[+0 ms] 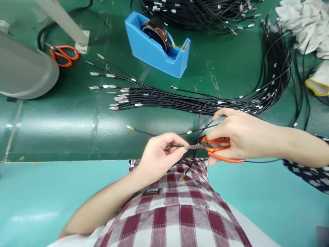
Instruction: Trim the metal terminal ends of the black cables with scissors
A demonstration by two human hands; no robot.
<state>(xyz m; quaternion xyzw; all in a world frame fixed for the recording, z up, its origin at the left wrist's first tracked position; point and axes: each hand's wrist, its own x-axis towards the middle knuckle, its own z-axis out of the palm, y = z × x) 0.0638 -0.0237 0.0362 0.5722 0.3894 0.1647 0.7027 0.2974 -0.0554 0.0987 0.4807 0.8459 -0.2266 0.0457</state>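
Between the thumb and fingers of my left hand [163, 152] a thin black cable [177, 146] is pinched. My right hand [232, 135] grips orange-handled scissors [226, 159], their blades pointing left and meeting the cable at my left fingertips. Whether the blades have cut into it is too small to tell. Loose black cables cross around the scissors at the table edge, one ending in a yellow-marked tip [130, 127] on the table. Another yellow-marked end [182, 177] hangs over the checked apron [167, 206]. Just beyond my hands lies a long bundle of black cables [164, 99] with white-tagged ends.
A blue tape dispenser [156, 51] holding amber tape stands behind the bundle. More coiled cables [203, 13] lie at the back. A second pair of orange scissors [64, 55] rests by a grey cylinder [28, 68] at left. White gloves [308, 24] sit at the far right.
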